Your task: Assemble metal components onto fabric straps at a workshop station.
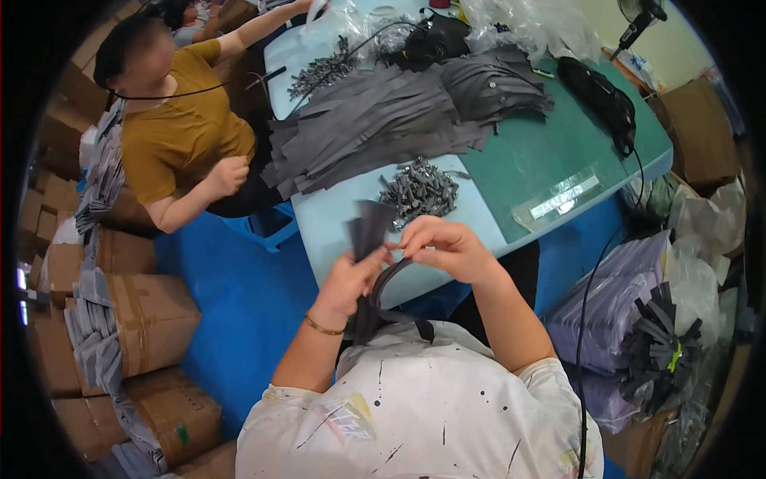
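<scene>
Both hands busy: your left hand (351, 281) is clamped round dark strips (370, 225) by the table (476, 209), right hand (444, 244) pinching a curved strip (388, 276). Keep the left snug so nothing slips.

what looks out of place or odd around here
Nothing looks plainly damaged. The grey bundles at the left stand out: they straggle unevenly beside the cartons rather than stacked neatly. The small metal pieces lie loose in a heap on the table, perhaps intentionally.
</scene>
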The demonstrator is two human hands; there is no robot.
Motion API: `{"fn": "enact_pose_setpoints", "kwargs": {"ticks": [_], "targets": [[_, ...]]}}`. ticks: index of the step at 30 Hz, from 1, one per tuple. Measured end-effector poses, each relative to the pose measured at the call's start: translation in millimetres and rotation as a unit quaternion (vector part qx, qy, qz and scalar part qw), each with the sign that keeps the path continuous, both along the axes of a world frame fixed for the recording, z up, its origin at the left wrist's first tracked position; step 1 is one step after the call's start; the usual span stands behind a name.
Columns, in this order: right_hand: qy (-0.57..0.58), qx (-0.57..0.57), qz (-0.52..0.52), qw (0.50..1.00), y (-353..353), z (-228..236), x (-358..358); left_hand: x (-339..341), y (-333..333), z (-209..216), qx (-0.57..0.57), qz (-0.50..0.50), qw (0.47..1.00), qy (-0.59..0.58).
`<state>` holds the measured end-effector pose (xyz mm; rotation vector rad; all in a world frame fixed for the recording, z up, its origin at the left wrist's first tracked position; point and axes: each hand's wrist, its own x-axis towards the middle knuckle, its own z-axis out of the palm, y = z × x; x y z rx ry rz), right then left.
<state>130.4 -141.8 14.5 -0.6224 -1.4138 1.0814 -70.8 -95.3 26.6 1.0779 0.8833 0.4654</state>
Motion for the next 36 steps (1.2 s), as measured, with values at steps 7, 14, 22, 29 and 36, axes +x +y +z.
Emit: {"fn": "enact_pose_setpoints", "kwargs": {"ticks": [7,14,22,29,36], "targets": [[-0.059,-0.014,-0.074,0.995,-0.8,3.0,-11.6,-0.5,-5.6,-14.7,-0.108,0.025,0.977,-0.184],[0.033,-0.18,-0.153,0.971,-19.6,-6.6,-30.4,19.1,-26.4,-16.4,0.345,0.136,0.929,-0.016],[-0.091,-0.123,-0.187,0.97,-22.6,4.6,-18.8,16.0,-6.3,-12.4,0.31,0.01,0.95,0.033],[0.216,-0.331,-0.093,0.914,-41.5,-7.3,-33.6,11.1,-17.3,-19.2,0.749,-0.021,0.656,0.097],[0.288,-0.395,-0.062,0.87,-45.8,-6.6,-42.0,7.4,-13.3,-25.7,0.747,-0.007,0.664,0.041]]}}
